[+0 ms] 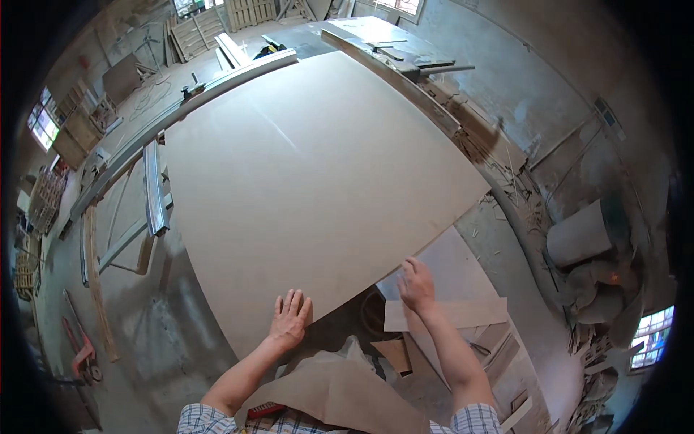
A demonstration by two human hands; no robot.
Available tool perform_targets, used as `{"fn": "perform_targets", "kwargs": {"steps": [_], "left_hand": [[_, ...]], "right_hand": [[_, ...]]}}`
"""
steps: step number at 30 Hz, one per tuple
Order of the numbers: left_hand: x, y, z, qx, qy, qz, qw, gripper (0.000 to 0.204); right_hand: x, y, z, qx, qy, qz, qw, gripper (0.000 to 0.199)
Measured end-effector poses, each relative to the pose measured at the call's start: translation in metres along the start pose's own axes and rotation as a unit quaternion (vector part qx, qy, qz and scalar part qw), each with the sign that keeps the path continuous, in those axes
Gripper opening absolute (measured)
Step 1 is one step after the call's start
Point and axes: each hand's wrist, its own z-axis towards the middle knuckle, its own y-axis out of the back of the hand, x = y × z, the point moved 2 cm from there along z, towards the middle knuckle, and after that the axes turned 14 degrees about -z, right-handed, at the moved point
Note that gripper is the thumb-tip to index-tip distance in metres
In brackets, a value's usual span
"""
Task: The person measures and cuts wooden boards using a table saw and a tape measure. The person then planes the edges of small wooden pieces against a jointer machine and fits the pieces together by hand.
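left hand point(290, 318): open, palm flat on the near edge of the large fibreboard sheet point(303, 188) | right hand point(416, 284): fingers curled over the sheet's near right edge, gripping it | sheet: lies flat across the saw tabletop point(405, 69), its near corner overhanging | offcut strip point(448, 314) just below right hand

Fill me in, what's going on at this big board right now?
A person in a workshop has both hands on a large, flat, pale-brown rectangular fibreboard sheet lying on a panel saw table. The left hand lies flat, fingers spread, on the sheet's near edge. The right hand rests at the same edge, further right, near the corner. A long grey metal guide rail runs along the sheet's far left side. Small offcut boards lie below the right hand.
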Motion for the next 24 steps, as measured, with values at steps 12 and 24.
{"fn": "perform_targets", "kwargs": {"steps": [12, 24], "left_hand": [[-0.006, 0.007, -0.002, 0.016, -0.011, -0.02, 1.0, 0.076], [0.009, 0.018, 0.012, 0.041, -0.013, -0.017, 0.999, 0.076]], "right_hand": [[-0.01, -0.079, 0.075, 0.045, 0.042, -0.081, 0.995, 0.061], [-0.003, -0.078, 0.095, 0.076, 0.024, -0.092, 0.993, 0.059]]}}
